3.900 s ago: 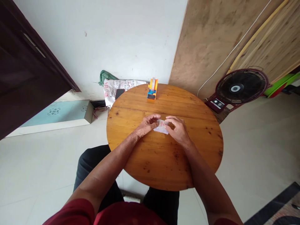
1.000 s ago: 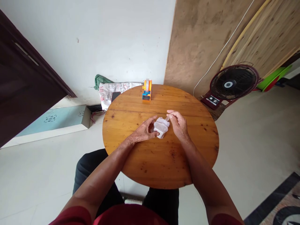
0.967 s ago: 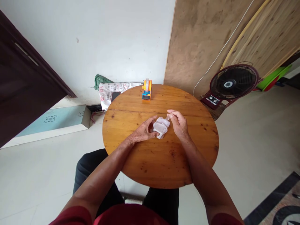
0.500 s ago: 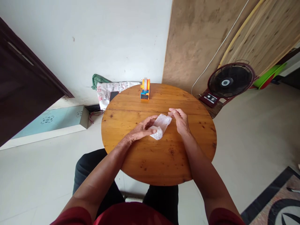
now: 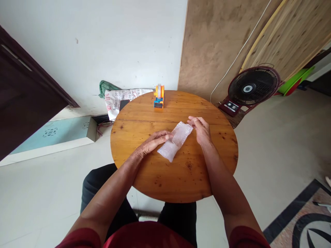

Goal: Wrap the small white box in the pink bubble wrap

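Note:
A piece of clear bubble wrap lies lengthwise on the round wooden table, slanting from lower left to upper right. My left hand is open, its fingers stretched out and lying against the left side of the wrap near its middle. At the wrap's far right corner is my right hand, its thumb and fingers pinched together. Something small and see-through shows at these fingertips; I cannot tell whether it is a strip of tape or the wrap's edge.
An orange and blue tape dispenser stands at the table's far edge. A dark red fan stands beyond the table on the right. A printed white sack and a green bag lie by the wall.
The near end of the bubble wrap, curled up before, now lies unfolded toward the lower left. My left hand has flattened from a curved grip. My right hand has shifted slightly right.

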`<state>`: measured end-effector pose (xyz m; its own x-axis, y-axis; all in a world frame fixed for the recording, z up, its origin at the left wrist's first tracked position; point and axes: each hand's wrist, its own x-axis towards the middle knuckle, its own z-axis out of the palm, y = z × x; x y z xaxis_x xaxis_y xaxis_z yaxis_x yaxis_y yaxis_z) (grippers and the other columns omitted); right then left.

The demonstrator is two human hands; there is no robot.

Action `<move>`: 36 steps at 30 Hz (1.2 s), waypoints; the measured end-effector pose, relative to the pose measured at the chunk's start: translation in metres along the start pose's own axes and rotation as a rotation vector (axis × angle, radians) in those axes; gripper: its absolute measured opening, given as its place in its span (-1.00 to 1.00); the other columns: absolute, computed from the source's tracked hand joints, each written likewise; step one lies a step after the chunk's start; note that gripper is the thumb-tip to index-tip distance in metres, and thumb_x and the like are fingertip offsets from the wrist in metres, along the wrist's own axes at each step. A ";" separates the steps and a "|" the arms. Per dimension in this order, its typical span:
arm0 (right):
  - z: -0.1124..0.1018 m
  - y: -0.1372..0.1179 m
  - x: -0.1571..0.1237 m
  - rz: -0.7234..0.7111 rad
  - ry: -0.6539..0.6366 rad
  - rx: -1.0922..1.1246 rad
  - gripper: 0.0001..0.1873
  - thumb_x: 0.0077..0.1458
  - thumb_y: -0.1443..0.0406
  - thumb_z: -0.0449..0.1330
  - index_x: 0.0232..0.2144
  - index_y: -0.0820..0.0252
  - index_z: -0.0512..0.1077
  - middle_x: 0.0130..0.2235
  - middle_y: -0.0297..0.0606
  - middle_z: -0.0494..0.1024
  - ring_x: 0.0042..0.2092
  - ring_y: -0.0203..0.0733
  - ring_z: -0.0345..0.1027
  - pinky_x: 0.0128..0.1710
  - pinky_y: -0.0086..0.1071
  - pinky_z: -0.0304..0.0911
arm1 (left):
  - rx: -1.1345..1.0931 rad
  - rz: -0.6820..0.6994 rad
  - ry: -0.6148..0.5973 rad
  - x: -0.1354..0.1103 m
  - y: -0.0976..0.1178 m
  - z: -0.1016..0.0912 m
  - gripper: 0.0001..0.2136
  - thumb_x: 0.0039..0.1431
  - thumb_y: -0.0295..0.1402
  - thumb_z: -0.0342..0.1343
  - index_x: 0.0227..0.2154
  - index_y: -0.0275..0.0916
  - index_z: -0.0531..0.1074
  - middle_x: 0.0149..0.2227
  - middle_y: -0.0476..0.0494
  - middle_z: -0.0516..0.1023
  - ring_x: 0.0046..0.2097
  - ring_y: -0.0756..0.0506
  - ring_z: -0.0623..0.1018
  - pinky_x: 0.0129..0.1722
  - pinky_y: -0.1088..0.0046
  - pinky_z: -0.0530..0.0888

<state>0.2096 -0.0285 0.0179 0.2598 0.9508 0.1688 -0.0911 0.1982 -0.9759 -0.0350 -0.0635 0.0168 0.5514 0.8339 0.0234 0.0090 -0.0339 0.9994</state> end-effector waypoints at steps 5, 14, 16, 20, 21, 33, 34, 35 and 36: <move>0.000 0.004 0.002 0.031 -0.024 -0.013 -0.61 -0.05 -0.06 0.28 -0.42 0.12 0.40 -0.11 -0.20 0.63 -0.15 -0.07 0.54 -0.11 -0.17 0.40 | -0.039 0.027 0.033 0.005 -0.013 -0.002 -0.50 0.17 0.10 0.07 -0.11 -0.21 0.59 -0.07 -0.20 0.59 -0.12 -0.20 0.50 -0.06 0.30 0.36; 0.004 -0.014 -0.013 -0.083 0.051 -0.172 -0.64 0.13 -0.02 0.15 -0.28 0.12 0.48 -0.28 -0.23 0.64 -0.30 -0.19 0.52 -0.24 -0.30 0.35 | -0.337 -0.059 0.211 0.011 -0.017 0.001 -0.46 -0.01 -0.01 0.30 -0.05 -0.31 0.55 -0.21 -0.23 0.62 -0.15 -0.21 0.56 -0.07 0.24 0.43; 0.008 -0.018 -0.021 -0.110 -0.050 -0.182 -0.69 0.12 0.02 0.19 -0.30 0.12 0.49 -0.35 -0.28 0.62 -0.36 -0.21 0.49 -0.27 -0.31 0.34 | -0.406 -0.057 0.278 0.013 -0.018 0.002 -0.43 -0.07 -0.02 0.34 -0.06 -0.33 0.55 -0.21 -0.22 0.62 -0.15 -0.22 0.57 -0.06 0.23 0.44; 0.023 -0.014 -0.038 -0.116 -0.252 -0.331 -0.70 0.10 0.01 0.21 -0.34 0.11 0.47 -0.33 -0.28 0.59 -0.32 -0.18 0.47 -0.27 -0.30 0.35 | -0.451 -0.034 0.310 0.018 -0.020 0.002 -0.39 -0.09 -0.06 0.37 -0.02 -0.35 0.50 -0.17 -0.24 0.62 -0.12 -0.24 0.58 -0.02 0.19 0.44; 0.026 -0.011 -0.041 -0.141 -0.243 -0.414 -0.70 0.07 0.01 0.24 -0.31 0.09 0.46 -0.29 -0.27 0.59 -0.29 -0.16 0.46 -0.26 -0.28 0.35 | -0.454 -0.030 0.307 0.018 -0.021 0.002 -0.38 -0.10 -0.06 0.37 0.00 -0.35 0.49 -0.15 -0.25 0.62 -0.10 -0.25 0.58 0.00 0.18 0.43; 0.031 0.002 -0.042 -0.299 -0.141 -0.695 -0.91 0.05 0.20 0.18 -0.39 0.03 0.47 -0.29 -0.28 0.62 -0.24 -0.09 0.49 -0.16 -0.22 0.36 | -0.427 -0.010 0.243 0.016 -0.023 0.002 -0.31 -0.04 -0.07 0.34 0.11 -0.38 0.41 0.05 -0.38 0.55 0.10 -0.39 0.51 0.08 0.09 0.41; 0.030 0.001 -0.040 -0.309 -0.127 -0.668 -0.89 0.07 0.20 0.15 -0.43 0.03 0.46 -0.29 -0.28 0.63 -0.24 -0.09 0.50 -0.15 -0.22 0.36 | -0.422 -0.002 0.246 0.016 -0.023 0.002 -0.32 -0.04 -0.08 0.34 0.10 -0.38 0.41 0.07 -0.39 0.54 0.12 -0.40 0.49 0.09 0.09 0.39; 0.029 0.001 -0.039 -0.308 -0.114 -0.646 -0.86 0.09 0.18 0.15 -0.44 0.04 0.47 -0.29 -0.28 0.63 -0.23 -0.09 0.50 -0.15 -0.23 0.37 | -0.413 0.005 0.247 0.016 -0.024 0.002 -0.33 -0.04 -0.08 0.34 0.10 -0.37 0.42 0.09 -0.38 0.52 0.15 -0.40 0.47 0.11 0.09 0.38; 0.029 0.000 -0.039 -0.294 -0.110 -0.633 -0.84 0.09 0.15 0.16 -0.43 0.05 0.47 -0.28 -0.26 0.63 -0.22 -0.08 0.51 -0.16 -0.23 0.38 | -0.401 0.012 0.244 0.016 -0.023 0.002 -0.33 -0.05 -0.08 0.35 0.09 -0.36 0.43 0.11 -0.38 0.51 0.17 -0.41 0.45 0.12 0.09 0.37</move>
<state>0.1718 -0.0585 0.0155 0.0862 0.9043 0.4182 0.5532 0.3056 -0.7749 -0.0251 -0.0505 -0.0064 0.3373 0.9414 -0.0079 -0.3457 0.1317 0.9291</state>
